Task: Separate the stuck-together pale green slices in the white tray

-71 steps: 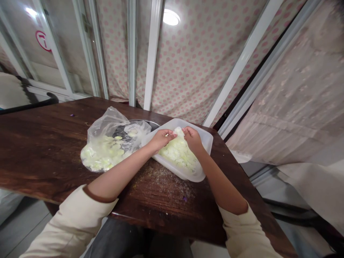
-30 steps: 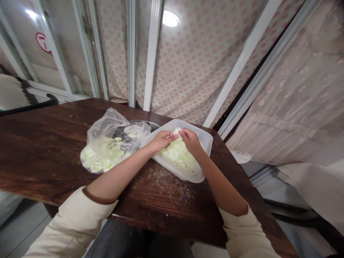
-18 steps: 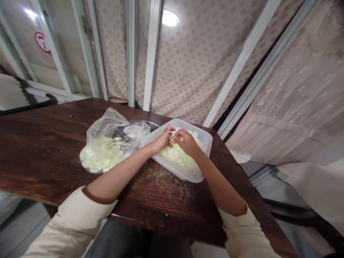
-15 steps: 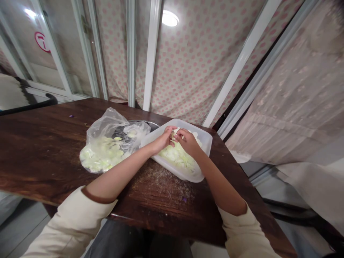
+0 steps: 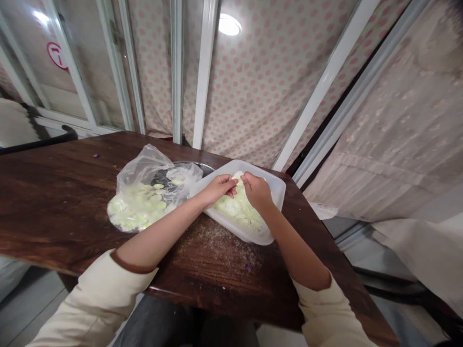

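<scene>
A translucent white plastic tub (image 5: 278, 195) sits on the table in front of me, filled with thin, frilly, pale green and white pieces (image 5: 238, 212) whose kind I cannot make out. Over its middle, my left hand (image 5: 221, 189) is closed in a pinch, thumb against fingers. My right hand (image 5: 257, 191) faces it, also pinching, with the fingertips of both hands close together. Between them shows a whitish frilly piece (image 5: 238, 176), partly hidden by the fingers. Left of the tub lies a clear plastic bag (image 5: 139, 168) holding more such pale pieces (image 5: 137, 209).
A dark round tray (image 5: 207, 167) lies partly under the bag and the tub. Whitish crumbs (image 5: 217, 246) are scattered on the brown wooden table (image 5: 54, 193) near its front edge. Behind it stand framed glass panels with a dotted curtain (image 5: 249, 96). A pale cloth hangs at the right.
The fingers of both hands have closed from a looser, spread pose into pinches. My right hand has turned slightly, and a whitish piece now shows between the hands. Tub and bag stay put.
</scene>
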A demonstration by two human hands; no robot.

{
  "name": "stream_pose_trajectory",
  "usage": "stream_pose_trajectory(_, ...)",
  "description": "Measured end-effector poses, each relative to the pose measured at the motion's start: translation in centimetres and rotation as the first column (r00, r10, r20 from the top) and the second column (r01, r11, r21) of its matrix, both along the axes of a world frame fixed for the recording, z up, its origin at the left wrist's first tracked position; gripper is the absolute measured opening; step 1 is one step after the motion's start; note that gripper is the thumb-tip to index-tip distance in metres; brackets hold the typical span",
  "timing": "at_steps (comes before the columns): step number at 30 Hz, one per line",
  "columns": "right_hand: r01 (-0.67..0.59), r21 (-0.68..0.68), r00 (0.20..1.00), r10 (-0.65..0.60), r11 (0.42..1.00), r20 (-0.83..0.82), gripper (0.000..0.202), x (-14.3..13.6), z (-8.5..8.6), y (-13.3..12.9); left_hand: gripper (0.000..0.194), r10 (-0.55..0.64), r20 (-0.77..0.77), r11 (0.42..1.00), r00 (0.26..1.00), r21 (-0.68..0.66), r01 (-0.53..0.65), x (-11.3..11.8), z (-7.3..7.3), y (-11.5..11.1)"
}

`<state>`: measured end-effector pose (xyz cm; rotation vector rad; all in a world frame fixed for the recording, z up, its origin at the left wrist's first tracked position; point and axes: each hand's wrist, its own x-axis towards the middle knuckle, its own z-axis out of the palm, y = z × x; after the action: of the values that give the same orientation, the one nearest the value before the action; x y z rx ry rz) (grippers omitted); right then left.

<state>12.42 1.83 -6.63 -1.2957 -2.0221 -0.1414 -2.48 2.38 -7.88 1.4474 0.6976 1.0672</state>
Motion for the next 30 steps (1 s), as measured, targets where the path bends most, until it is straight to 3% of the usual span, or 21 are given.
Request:
stream_pose_trajectory(4, 0.135, 0.012, 0.988, -0.133, 0.991, -0.080, 0.030, 0.6, 0.0, 0.4, 0.025, 0.026, 0.006, 1.000, 1.000, 0.017, -0.026, -0.1, -0.3, 0.2)
stream_pose_trajectory(6, 0.121, -0.024, 0.981, -0.123, 0.992, -0.149, 0.027, 1.0, -0.2, 0.8, 0.025, 0.019, 0.012, 0.999, 1.000, 0.034, -0.019, -0.1, -0.4, 0.2)
stream_pose_trajectory(9, -0.108, -0.117, 0.957, 0.071, 0.987, -0.280, 0.027, 1.1, -0.6, 1.4, 0.025, 0.007, -0.002, 0.998, 1.000, 0.069, -0.007, -0.2, -0.4, 0.1)
stream_pose_trajectory(12, -0.342, -0.180, 0.889, 0.255, 0.922, -0.380, 0.030, 0.7, -0.8, 1.6, 0.023, 0.023, -0.021, 0.996, 1.000, 0.082, -0.021, -0.1, -0.2, 0.0)
stream_pose_trajectory(15, -0.403, -0.187, 0.861, 0.302, 0.896, -0.409, 0.027, 0.5, -0.7, 1.5, 0.023, 0.040, -0.048, 0.995, 0.998, 0.091, -0.036, -0.1, 0.1, -0.2)
stream_pose_trajectory(18, -0.376, -0.152, 0.874, 0.296, 0.914, -0.386, 0.027, 0.4, -0.3, 1.2, 0.025, 0.077, -0.064, 0.994, 0.995, 0.084, -0.071, -0.1, 0.2, -0.3)
stream_pose_trajectory(23, -0.286, -0.087, 0.941, 0.263, 0.954, -0.212, 0.032, 0.2, 0.1, 0.4, 0.028, 0.067, -0.074, 0.996, 0.995, 0.072, -0.062, -0.2, 0.0, -0.1)
stream_pose_trajectory(30, -0.054, -0.018, 0.983, 0.050, 0.998, -0.177, 0.028, 1.2, -0.4, 1.4, 0.028, 0.045, -0.063, 0.998, 0.997, 0.034, -0.043, -0.1, -0.1, -0.1)
